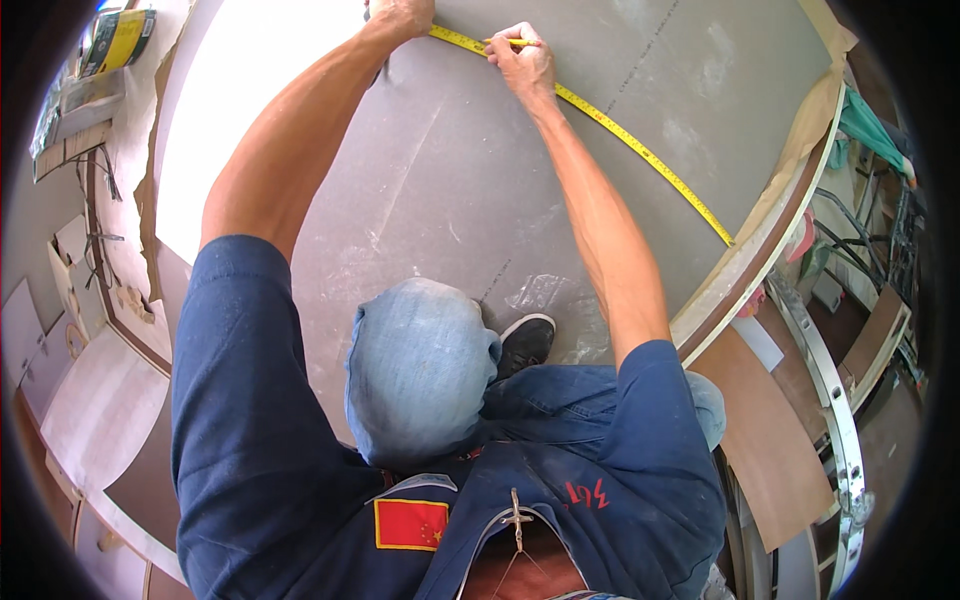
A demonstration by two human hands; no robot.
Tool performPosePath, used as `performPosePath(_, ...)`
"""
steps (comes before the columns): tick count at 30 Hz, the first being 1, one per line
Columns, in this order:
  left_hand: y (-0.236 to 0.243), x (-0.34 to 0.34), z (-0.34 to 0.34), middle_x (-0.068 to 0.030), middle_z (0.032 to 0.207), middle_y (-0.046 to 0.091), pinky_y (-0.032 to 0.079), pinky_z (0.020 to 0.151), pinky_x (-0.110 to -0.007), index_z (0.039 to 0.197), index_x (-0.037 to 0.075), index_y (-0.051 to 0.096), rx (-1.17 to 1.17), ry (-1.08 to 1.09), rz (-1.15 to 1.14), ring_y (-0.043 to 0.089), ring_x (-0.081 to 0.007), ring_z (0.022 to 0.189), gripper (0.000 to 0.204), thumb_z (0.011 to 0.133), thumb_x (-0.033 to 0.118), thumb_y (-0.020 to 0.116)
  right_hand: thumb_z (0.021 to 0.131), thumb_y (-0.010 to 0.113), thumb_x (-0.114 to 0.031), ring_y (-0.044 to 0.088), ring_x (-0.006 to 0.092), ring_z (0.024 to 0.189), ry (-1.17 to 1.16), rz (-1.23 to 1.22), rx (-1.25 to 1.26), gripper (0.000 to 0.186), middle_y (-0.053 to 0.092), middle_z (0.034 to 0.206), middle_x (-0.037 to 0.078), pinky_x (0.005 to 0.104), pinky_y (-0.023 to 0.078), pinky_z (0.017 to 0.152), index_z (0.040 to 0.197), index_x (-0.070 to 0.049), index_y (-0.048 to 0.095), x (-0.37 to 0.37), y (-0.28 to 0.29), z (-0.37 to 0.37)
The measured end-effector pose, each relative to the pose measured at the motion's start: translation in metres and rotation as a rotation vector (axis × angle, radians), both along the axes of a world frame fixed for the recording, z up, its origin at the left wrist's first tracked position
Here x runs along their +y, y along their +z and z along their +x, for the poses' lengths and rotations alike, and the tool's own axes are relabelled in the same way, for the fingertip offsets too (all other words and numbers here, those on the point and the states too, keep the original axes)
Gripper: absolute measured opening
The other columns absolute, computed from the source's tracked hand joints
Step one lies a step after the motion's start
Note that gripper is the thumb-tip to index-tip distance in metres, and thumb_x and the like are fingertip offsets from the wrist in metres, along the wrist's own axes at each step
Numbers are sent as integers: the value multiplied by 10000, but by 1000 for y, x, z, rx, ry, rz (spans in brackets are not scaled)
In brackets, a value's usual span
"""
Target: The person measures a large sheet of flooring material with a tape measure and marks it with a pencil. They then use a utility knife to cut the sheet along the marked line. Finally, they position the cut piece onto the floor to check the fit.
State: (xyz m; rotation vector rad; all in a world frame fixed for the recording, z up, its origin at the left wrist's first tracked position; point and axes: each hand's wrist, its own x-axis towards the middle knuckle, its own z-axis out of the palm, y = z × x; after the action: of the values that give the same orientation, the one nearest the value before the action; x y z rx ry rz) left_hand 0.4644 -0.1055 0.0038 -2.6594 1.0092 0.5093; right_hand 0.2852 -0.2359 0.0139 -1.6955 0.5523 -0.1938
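A yellow tape measure [645, 155] stretches across a large grey board [420, 130], its blade bowing slightly down to the board's right edge. My left hand [403, 14], cut by the upper edge of the view, is closed where the blade begins; the tape's case is mostly hidden by it. In my right hand [526, 62] a slim yellow pencil [522, 42] is pinched between the fingers. That hand rests over the blade, a short way right of my left hand, with the pencil lying close along the tape. The pencil's tip is too small to make out clearly.
I kneel on the board, a dark shoe [526, 343] beneath me. Brown paper [800, 190] lines the board's right edge. Past it lie a metal rail [838, 420], brown panels [765, 430] and a green cloth [868, 125]. A yellow-and-black package [120, 40] sits at far left.
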Motion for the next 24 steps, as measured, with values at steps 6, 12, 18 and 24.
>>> performPosePath(6,19,-13,-15,-103,983,724,535,784,-454,978,115,746,35,-8,22,695,-279,938,221,837,217,610,818,589,-269,655,118,634,-87,-20,4,189,687,684,19,271,507,628,791,-82,596,-9,-11,-5)
performPosePath(12,27,0,-6,-125,918,720,532,808,-449,962,105,738,39,-10,78,690,-292,900,225,861,261,611,820,571,-279,621,130,609,-97,-59,-52,198,652,648,7,297,490,606,789,-84,588,1,-13,0)
performPosePath(18,36,-10,-9,-96,1029,723,536,819,-425,1012,116,741,82,-16,139,686,-286,990,239,841,189,592,821,571,-285,617,135,610,-110,-37,-40,201,649,652,9,304,486,609,794,-86,584,0,-12,-4)
performPosePath(24,41,-10,-10,-81,1035,723,532,810,-446,1021,132,742,67,-6,156,689,-279,986,239,841,190,596,828,574,-285,617,132,604,-101,-46,-26,201,650,653,7,300,488,605,803,-86,588,1,-8,-4)
